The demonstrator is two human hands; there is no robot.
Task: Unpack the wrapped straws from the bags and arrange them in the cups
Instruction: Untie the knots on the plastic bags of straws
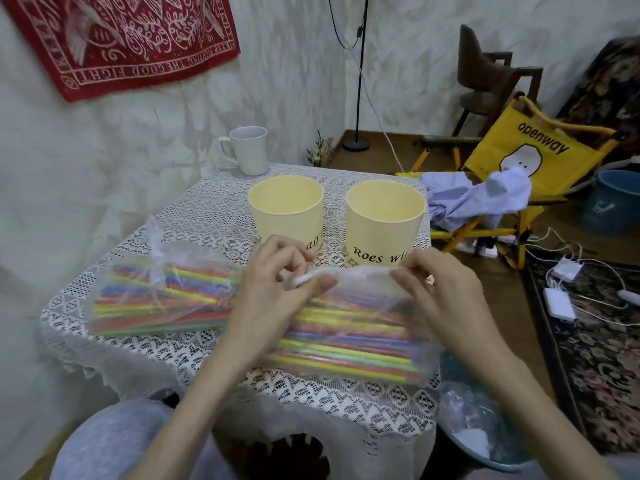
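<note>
Both our hands, left hand (277,271) and right hand (436,289), pinch the near bag (353,327) mouth at frame centre; its straws (346,355) run left-right, cups (385,223) just beyond.

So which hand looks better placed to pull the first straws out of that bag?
Probably the right hand: it pinches the bag mouth beside the right cup. The left hand also pinches the bag's top edge and could hold it steady.
</note>
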